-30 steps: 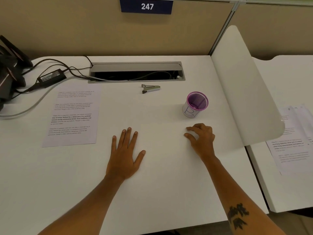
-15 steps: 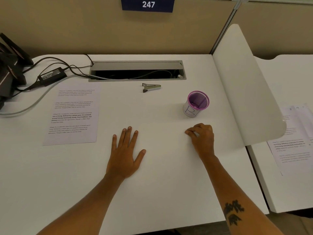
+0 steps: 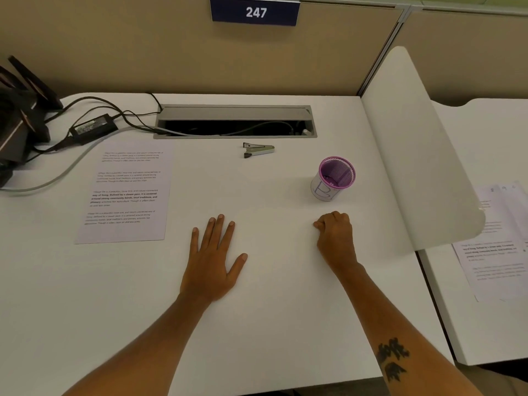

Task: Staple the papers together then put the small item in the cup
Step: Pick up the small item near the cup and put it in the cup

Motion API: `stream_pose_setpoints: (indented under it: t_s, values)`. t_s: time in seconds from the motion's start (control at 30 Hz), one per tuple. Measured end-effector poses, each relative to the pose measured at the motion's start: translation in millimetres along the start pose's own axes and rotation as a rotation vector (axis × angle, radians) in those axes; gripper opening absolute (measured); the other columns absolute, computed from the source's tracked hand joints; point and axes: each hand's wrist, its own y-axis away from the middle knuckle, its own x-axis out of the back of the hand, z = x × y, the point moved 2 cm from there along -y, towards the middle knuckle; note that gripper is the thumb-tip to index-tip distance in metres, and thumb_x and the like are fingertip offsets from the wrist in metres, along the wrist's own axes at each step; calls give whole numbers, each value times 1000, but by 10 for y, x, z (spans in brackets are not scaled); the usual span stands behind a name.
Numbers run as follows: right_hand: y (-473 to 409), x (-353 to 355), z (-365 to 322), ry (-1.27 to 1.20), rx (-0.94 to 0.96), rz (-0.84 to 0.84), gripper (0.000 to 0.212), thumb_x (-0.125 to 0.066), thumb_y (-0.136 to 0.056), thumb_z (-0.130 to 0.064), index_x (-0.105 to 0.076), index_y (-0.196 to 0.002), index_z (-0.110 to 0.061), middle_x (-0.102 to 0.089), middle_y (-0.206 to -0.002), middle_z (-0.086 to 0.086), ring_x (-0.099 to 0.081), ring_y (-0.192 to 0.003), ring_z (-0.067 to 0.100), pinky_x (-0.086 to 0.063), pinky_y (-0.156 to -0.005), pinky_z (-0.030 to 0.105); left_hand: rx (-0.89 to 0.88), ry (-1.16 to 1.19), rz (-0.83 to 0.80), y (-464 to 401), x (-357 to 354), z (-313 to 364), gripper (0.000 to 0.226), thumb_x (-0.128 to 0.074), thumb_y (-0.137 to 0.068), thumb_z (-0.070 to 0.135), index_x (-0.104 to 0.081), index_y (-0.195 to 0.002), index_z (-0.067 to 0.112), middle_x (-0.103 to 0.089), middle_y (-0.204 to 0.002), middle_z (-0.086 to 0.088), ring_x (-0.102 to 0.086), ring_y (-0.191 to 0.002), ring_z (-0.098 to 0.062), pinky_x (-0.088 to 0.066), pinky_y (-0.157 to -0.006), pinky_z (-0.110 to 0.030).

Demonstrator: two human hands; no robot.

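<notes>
The left hand point(image 3: 213, 262) lies flat on the table point(image 3: 271, 324), fingers spread; the right hand point(image 3: 335, 238) rests curled into a fist, holding nothing visible. Just beyond it stands the purple cup point(image 3: 334, 178). The stapler point(image 3: 258, 150) lies farther back, the papers point(image 3: 125, 192) at left.

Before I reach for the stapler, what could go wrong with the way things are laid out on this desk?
1. The stapler lies just in front of the open cable slot; a careless nudge might push it in.
2. The purple mesh cup stands right beyond the curled right hand, so a quick reach forward could tip it.
3. The papers lie far left, near the power adapter and its cables; dragging them could snag a cable.
</notes>
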Motion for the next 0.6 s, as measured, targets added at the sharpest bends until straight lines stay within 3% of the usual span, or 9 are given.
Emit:
stream_pose_setpoints:
  t_s: [0.1,0.2,0.27,0.33,0.6]
  values:
    - [-37,121,18,-156,-147,-64,14,-62,-98,-1,-75,-92,-3,-72,-95,12,-58,-94,29,-42,-80,30,-1,1,4,-3,-3,-3,81,-32,-105,65,-9,-171,24,0,-181,-2,1,-167,-22,-7,-134,-58]
    - [-97,425,-30,-286,-255,17,15,-62,-99,-7,-75,-95,-4,-73,-95,8,-59,-91,18,-40,-83,24,2,2,1,-6,-13,-4,81,-34,-105,64,-8,-171,24,0,-181,-2,1,-167,-22,-7,-134,-59]
    - [-191,648,-80,-323,-277,73,14,-64,-99,-14,-73,-91,-6,-68,-87,4,-58,-83,16,-37,-75,19,1,6,1,-4,-18,-8,81,-34,-105,64,-8,-171,24,0,-181,-3,2,-167,-22,-7,-134,-59]
    - [-356,842,-114,-361,-294,114,19,-65,-99,-21,-70,-87,-8,-65,-79,3,-55,-75,18,-36,-66,25,2,3,-1,-6,-16,-9,81,-34,-105,64,-8,-171,24,1,-181,-3,2,-167,-22,-7,-134,-59]
    - [-952,1110,-163,-326,-250,166,15,-74,-92,-19,-78,-91,-5,-76,-84,9,-68,-78,22,-53,-71,25,4,-9,0,-7,-21,-10,81,-34,-105,64,-8,-171,24,1,-181,-2,1,-167,-22,-8,-134,-59]
